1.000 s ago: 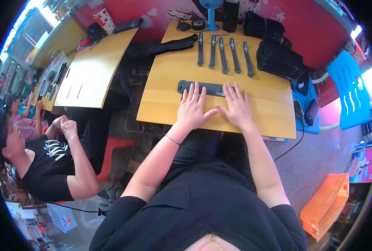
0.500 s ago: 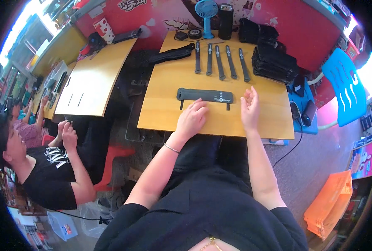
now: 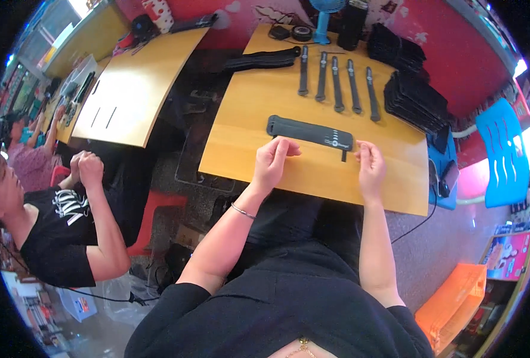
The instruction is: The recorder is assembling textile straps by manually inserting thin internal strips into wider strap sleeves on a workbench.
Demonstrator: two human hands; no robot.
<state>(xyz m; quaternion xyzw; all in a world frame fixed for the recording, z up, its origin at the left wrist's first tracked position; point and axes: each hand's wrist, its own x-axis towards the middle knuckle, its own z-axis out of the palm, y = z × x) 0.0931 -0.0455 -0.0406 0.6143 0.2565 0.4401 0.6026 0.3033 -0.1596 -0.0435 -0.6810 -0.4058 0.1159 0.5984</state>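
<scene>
On the table before me lies a flat black strap stack (image 3: pixel 306 131) with pale print at its right end. Several layers seem to show at its left end. My left hand (image 3: pixel 272 161) is at its near edge, fingers loosely bent toward the right, nothing visible in them; whether it touches the strap I cannot tell. Just off the right end is my right hand (image 3: pixel 370 170), fingers half curled and apart from the thumb, holding nothing visible. Between the hands a short dark strip (image 3: pixel 343 156) shows below the strap's edge. Farther back, several narrow dark straps (image 3: pixel 336 83) lie in a row.
Black strap bundles (image 3: pixel 263 60) and folded black stacks (image 3: pixel 416 101) flank the row. A blue fan (image 3: pixel 323 24) and black bottle (image 3: pixel 352 24) stand at the back. A blue chair (image 3: pixel 503 152) is at right, an orange crate (image 3: pixel 453 307) below. A co-worker (image 3: pixel 68 221) sits left.
My view has shifted, so the table sits differently in it. My left hand has drawn its fingers off the strap's top to its near edge. My right hand's fingers have curled inward.
</scene>
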